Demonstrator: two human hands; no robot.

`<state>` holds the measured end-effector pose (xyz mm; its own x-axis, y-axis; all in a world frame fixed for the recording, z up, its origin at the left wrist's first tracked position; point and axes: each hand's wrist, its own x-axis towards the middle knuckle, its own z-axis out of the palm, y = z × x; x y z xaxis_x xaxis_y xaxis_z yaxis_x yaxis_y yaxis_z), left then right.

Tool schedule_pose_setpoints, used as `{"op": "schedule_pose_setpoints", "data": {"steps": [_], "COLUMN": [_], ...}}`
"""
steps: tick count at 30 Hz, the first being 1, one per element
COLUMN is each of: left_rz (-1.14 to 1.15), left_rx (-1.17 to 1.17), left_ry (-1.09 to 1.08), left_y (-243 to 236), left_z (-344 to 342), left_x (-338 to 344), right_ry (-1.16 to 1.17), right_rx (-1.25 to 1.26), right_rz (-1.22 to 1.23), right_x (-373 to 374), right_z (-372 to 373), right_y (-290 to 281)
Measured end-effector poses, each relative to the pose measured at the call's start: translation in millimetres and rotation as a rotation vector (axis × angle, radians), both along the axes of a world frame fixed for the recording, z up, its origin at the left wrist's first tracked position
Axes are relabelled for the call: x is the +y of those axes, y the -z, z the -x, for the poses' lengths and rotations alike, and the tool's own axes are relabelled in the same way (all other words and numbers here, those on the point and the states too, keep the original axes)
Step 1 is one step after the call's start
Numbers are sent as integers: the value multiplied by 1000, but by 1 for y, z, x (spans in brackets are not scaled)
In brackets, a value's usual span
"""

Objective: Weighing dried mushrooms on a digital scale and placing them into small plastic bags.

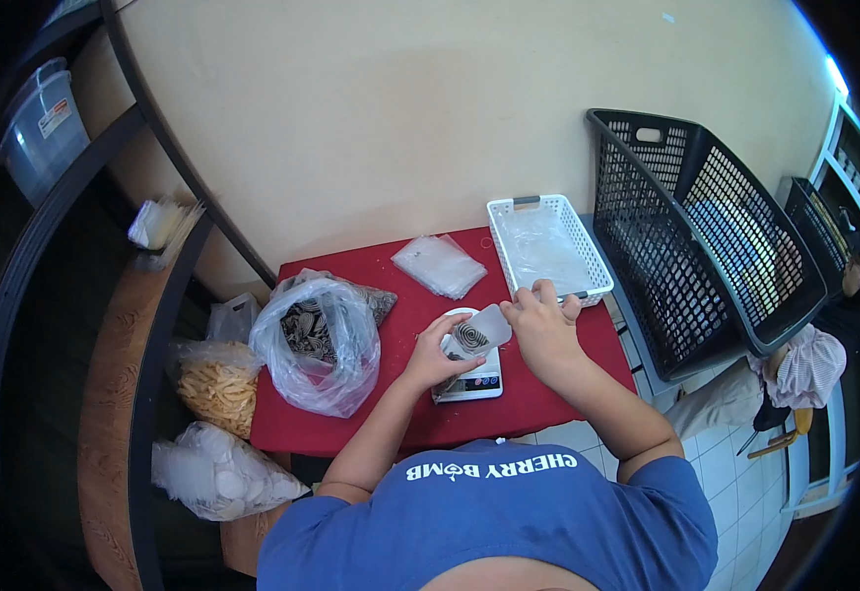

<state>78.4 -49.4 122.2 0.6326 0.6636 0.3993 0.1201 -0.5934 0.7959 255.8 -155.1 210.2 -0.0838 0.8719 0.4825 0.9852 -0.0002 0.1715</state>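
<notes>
My left hand (433, 357) curves its thumb and fingers around a small clear plastic bag (490, 325), holding it tilted, its top toward the right. Inside the bag lie some dark, pale-striped coiled pieces. My right hand (545, 330) is at the bag's upper right edge, fingers bent and apparently pinching it; the fingertips are partly hidden. Just under the hands stands a white digital scale (486, 386), partly covered by them. To the left, a large open plastic bag (270, 340) holds many dark striped pieces. A stack of flat clear bags (440, 266) lies beyond my left hand.
The red-covered table (400, 419) meets the wall. A white basket (602, 276) with clear plastic inside sits at its back right, beside a big black crate (637, 246). Bags of yellowish sticks (216, 394) and pale discs (228, 478) are left, near a shelf (105, 424). Another person's sleeve (809, 364) shows right.
</notes>
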Motion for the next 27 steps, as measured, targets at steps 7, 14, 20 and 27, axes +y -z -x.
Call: {"op": "schedule_pose_setpoints", "data": {"steps": [7, 14, 20, 27], "left_rz": [10, 296, 488, 155], "left_rx": [3, -190, -203, -386], "left_ry": [50, 183, 149, -120], "left_y": [10, 31, 30, 22], "left_z": [-8, -18, -19, -5], "left_x": [-1, -9, -17, 1], "right_ry": [-54, -241, -130, 261], "right_rx": [-98, -173, -16, 692], "right_rz": [-303, -415, -390, -39], "right_x": [-17, -22, -27, -32], "right_z": [-4, -31, -43, -87], "right_y": [14, 23, 25, 116]}}
